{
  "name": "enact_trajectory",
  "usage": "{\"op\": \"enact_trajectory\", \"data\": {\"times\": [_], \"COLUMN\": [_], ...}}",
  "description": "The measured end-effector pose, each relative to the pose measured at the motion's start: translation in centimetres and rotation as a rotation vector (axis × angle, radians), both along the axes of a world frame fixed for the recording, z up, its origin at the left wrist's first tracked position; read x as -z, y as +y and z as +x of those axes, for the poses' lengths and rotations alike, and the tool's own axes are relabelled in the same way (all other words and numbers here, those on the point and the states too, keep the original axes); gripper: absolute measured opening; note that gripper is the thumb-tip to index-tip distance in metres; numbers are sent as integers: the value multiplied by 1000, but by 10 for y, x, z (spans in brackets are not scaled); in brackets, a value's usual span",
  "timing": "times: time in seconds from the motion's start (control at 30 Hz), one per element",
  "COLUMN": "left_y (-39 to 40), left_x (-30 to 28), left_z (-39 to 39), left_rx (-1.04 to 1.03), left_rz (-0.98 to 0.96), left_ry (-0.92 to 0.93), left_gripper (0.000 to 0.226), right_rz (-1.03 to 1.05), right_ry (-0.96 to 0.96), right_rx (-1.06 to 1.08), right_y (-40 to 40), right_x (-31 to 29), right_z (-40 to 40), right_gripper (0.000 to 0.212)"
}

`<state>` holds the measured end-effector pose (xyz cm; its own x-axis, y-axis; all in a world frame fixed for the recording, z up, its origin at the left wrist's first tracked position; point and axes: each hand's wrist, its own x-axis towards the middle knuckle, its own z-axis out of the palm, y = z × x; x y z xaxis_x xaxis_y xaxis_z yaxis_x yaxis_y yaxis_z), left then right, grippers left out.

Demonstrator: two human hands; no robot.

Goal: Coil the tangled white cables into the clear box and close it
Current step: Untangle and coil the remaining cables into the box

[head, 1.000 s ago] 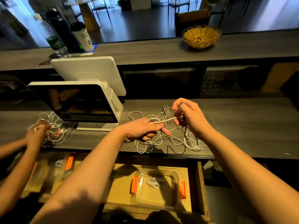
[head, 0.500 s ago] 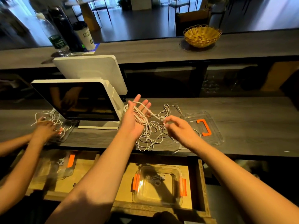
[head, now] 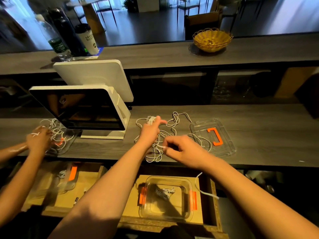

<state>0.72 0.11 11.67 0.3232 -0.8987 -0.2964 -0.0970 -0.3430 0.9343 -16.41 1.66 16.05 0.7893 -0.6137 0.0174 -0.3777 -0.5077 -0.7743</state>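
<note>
The scene is dim and warm indoors, with cool bluish daylight coming through the windows [head: 293, 12] along the top of the frame, blown out at the upper corners. The forearms throw dark shadows over the clear box [head: 165, 199] at bottom centre. The screen [head: 77, 109] at left reflects faintly. Straight counter edges bow near the borders, and the bottles [head: 60, 31] at upper left are smeared with blur.

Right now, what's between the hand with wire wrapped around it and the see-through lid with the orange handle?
In the head view, loose loops of the white cable lie on the dark counter between the left hand and the clear lid.
</note>
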Motion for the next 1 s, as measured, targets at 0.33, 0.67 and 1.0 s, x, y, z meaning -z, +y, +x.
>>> {"op": "enact_trajectory", "data": {"times": [0.33,0.67,1.0], "left_y": [34,30,5], "left_x": [-27,-15,-13], "left_z": [-26,-32,-27], "left_rx": [719,65,-378], "left_rz": [252,-73,-255], "left_ry": [405,607,759], "left_gripper": [72,42,44], "right_rz": [-169,-66,-108], "right_ry": [-207,-43,208], "right_rx": [365,455,45], "right_y": [-46,-36,-9], "right_x": [-6,16,29], "right_z": [-17,-20,-10], "right_gripper": [26,21,27]}}
